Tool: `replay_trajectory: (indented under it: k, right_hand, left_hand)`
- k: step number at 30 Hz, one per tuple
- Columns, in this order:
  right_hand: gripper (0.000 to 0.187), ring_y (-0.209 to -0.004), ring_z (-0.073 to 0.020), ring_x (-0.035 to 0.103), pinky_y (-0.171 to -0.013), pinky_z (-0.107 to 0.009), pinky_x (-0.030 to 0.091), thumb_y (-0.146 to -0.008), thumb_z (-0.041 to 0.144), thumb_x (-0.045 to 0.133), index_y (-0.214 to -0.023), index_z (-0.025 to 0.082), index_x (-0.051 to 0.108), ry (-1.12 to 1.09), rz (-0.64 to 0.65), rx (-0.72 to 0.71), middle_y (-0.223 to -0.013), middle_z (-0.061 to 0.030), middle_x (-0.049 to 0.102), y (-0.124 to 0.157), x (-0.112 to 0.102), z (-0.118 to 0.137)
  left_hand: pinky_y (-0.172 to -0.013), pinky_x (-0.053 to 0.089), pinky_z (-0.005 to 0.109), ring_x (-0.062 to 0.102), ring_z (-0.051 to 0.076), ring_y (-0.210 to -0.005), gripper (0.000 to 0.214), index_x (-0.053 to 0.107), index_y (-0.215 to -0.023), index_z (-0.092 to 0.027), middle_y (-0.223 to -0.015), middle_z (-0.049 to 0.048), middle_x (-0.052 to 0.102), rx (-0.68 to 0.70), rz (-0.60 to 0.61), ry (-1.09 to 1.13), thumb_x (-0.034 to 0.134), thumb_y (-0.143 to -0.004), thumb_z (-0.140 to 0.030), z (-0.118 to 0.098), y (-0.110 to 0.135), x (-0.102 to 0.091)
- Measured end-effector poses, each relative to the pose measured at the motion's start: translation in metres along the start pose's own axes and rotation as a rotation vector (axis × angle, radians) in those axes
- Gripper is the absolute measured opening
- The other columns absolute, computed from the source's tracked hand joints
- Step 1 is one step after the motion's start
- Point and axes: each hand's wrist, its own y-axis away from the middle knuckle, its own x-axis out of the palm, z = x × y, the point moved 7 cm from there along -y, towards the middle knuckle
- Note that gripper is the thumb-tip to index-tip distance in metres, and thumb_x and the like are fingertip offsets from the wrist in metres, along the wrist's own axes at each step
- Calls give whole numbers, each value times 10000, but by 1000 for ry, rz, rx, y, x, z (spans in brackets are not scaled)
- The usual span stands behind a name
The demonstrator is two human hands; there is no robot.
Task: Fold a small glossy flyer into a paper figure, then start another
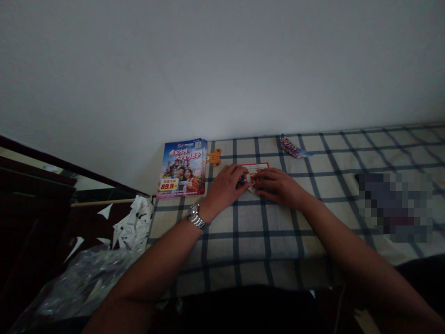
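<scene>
A printed paper leaflet (pixel 259 166) with red edges lies on the checked cloth, and its near part looks folded up between my hands. My left hand (pixel 227 185), with a metal watch on its wrist, is curled with thumb and finger closed at the leaflet's left side. From the right, my right hand (pixel 278 185) meets the paper, its bent fingertips pinching at the folded part. The fingers cover much of the leaflet. To the left of my hands lies a stack of blue and pink flyers (pixel 182 171).
An orange bear-shaped piece (pixel 214 157) sits beside the stack. A crumpled wrapper (pixel 292 147) lies near the wall (pixel 222 69). A blurred-out item (pixel 396 208) is at right on the checked cloth (pixel 219 241). Paper scraps (pixel 134 222) and clear plastic (pixel 83 278) are at lower left.
</scene>
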Motion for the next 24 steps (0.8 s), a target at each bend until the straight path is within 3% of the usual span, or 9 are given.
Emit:
replay_trajectory:
  k: [24]
  right_hand:
    - [318, -1279, -309, 658, -1092, -547, 533, -991, 302, 675, -1303, 261, 723, 28, -2, -5, -1352, -112, 718, 0, 1, 0]
  left_hand:
    - [-1012, 538, 419, 585, 243, -1123, 192, 708, -1165, -205, -1182, 74, 626, 36, -30, 0, 636, -1022, -310, -3, -2, 0]
